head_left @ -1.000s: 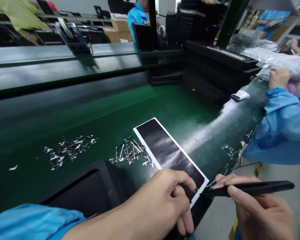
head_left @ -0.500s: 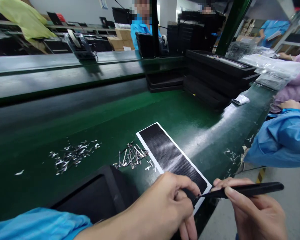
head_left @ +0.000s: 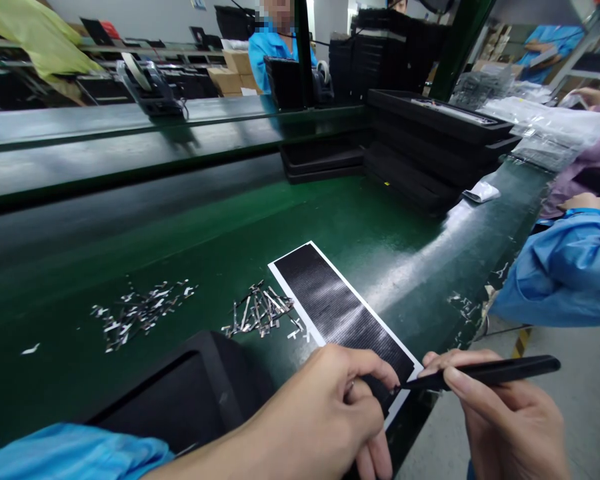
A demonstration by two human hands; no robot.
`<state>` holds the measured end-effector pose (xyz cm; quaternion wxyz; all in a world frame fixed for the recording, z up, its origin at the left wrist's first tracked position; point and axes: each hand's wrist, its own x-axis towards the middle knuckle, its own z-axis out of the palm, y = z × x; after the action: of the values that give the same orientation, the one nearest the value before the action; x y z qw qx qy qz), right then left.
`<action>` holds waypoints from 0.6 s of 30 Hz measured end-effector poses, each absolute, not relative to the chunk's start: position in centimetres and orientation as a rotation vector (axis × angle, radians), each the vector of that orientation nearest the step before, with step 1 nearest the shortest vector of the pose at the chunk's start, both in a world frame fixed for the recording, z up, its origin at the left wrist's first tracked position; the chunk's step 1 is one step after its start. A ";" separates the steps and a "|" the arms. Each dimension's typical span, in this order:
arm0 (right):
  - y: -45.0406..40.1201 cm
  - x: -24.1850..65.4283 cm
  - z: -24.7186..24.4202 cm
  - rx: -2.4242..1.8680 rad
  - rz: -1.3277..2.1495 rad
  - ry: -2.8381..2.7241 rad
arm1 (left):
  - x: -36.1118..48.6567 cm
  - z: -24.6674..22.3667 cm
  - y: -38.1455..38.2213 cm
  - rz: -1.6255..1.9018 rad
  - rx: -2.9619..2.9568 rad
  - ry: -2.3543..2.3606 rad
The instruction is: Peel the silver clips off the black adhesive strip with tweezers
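Clocking from my left fingers (head_left: 376, 363), on the glossy green bench (head_left: 220, 227) I have stacked black trays (head_left: 430, 130) near twelve o'clock, the top one holding something pale and flat, and a round-cornered matte tray (head_left: 215, 357) at nine. The long sheet (head_left: 343, 300), black, finely ribbed and white-bordered, stretches from beneath those fingers toward eleven; they bend close together over its near end, gripping what I can't tell. At three, my right fingers (head_left: 475, 401) pinch a tapered black tool (head_left: 495, 372), and thin, shiny slivers (head_left: 260, 310) heap loosely around ten.
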<state>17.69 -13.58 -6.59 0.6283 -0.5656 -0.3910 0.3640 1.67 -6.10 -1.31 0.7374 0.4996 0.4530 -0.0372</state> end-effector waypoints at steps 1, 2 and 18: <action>-13.6 17.7 -6.6 -1.298 0.835 -0.895 | 1.7 -1.3 -6.1 -0.081 1.095 0.997; -13.7 17.7 -6.6 -1.299 0.839 -0.894 | 1.7 -1.3 -6.2 -0.081 1.092 0.995; -13.8 17.3 -6.4 -1.306 0.605 -1.093 | 1.5 -1.5 -6.1 -0.085 1.076 0.979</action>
<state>17.34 -13.83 -6.43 0.6187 -0.5678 -0.4751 0.2628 1.51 -6.13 -1.52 0.7461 0.4916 0.4475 -0.0387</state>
